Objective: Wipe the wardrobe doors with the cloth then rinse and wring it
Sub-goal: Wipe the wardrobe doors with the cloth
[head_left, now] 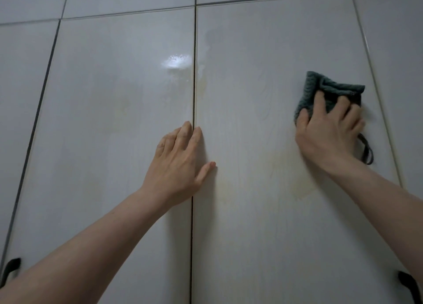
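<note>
Both bare forearms reach forward and upward. The left hand (pixel 180 159) lies flat with its fingers together and the thumb spread to the side. The right hand (pixel 329 132) presses with spread, slightly bent fingers.

There is one view only, from the person's head, tilted upward along the pale doors (pixel 263 189) and close enough for both forearms to reach them. The seam (pixel 194 143) between two doors runs near the middle of the frame.
</note>
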Demonstrator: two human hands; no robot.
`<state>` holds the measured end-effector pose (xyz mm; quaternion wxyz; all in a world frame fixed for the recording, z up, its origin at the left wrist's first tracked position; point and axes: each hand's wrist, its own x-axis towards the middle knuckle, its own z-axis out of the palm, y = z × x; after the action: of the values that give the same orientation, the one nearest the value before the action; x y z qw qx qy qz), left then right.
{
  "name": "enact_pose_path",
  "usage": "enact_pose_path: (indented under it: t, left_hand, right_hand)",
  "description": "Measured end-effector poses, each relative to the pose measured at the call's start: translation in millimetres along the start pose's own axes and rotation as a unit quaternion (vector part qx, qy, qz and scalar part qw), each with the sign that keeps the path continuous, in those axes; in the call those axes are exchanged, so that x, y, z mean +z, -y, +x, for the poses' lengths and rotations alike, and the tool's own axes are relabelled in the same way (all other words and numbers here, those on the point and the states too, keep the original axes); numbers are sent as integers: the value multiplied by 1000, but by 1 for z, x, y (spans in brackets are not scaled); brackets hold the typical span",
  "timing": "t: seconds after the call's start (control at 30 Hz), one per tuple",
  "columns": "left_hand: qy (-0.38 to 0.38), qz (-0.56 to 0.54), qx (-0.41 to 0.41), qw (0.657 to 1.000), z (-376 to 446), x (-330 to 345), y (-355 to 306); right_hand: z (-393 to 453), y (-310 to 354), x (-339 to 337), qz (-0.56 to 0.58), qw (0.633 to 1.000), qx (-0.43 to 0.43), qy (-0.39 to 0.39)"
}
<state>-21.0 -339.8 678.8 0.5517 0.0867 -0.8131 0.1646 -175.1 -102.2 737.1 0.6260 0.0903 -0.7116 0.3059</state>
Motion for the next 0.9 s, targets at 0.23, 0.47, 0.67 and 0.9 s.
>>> enact_pose_path:
  t: [0.23, 0.47, 0.67, 0.9]
  left_hand:
    - [0, -7, -6, 1000, -8, 5, 1]
    - [-5, 8, 0, 1000, -16, 7, -2]
    - [11, -8, -3, 1000, -20, 7, -5]
    - [10, -31, -2, 999, -26, 8, -8]
  right_hand:
    - [-49, 70, 9, -2, 994, -105, -3]
    - [-94, 82, 18, -16, 959, -283, 29]
    - [-67, 20, 9, -25, 993, -111, 42]
    - [-62, -6, 10, 27, 998, 56, 9]
